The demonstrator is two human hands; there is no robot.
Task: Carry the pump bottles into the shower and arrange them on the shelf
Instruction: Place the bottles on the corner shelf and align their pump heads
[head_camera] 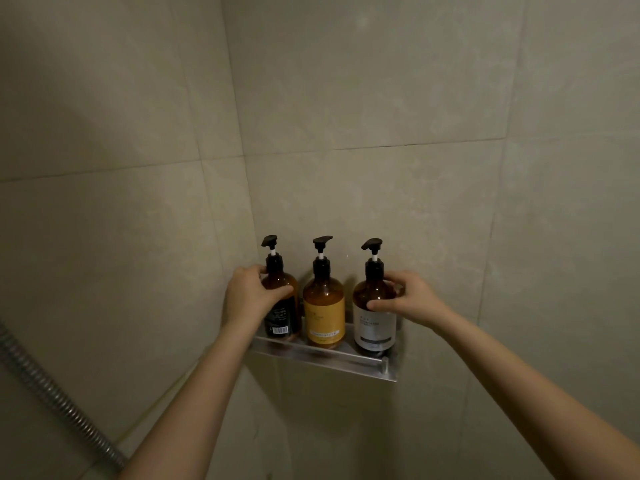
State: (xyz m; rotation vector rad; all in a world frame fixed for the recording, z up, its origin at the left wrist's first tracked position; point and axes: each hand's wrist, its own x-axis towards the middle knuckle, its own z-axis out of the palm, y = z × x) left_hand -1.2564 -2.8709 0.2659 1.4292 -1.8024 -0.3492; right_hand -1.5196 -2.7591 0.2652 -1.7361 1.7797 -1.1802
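Three amber pump bottles stand upright in a row on the metal shelf [346, 362], mounted in the tiled corner at about 6 o'clock of frame centre. Black-label bottle [282, 308] sits at the 9 o'clock end, yellow-label bottle [324, 310] in the middle, white-label bottle [374, 317] at the 3 o'clock end. Neighbouring bottles are just beside each other; contact cannot be confirmed. All pump heads are up. Left hand [247, 297] is wrapped around the shoulder of the black-label bottle, thumb across its front. Right hand [414, 299] grips the white-label bottle at its shoulder, thumb on the front, fingers behind. Yellow-label bottle is untouched. Shower hose [52, 393] runs diagonally at 8 o'clock, well apart from the shelf.
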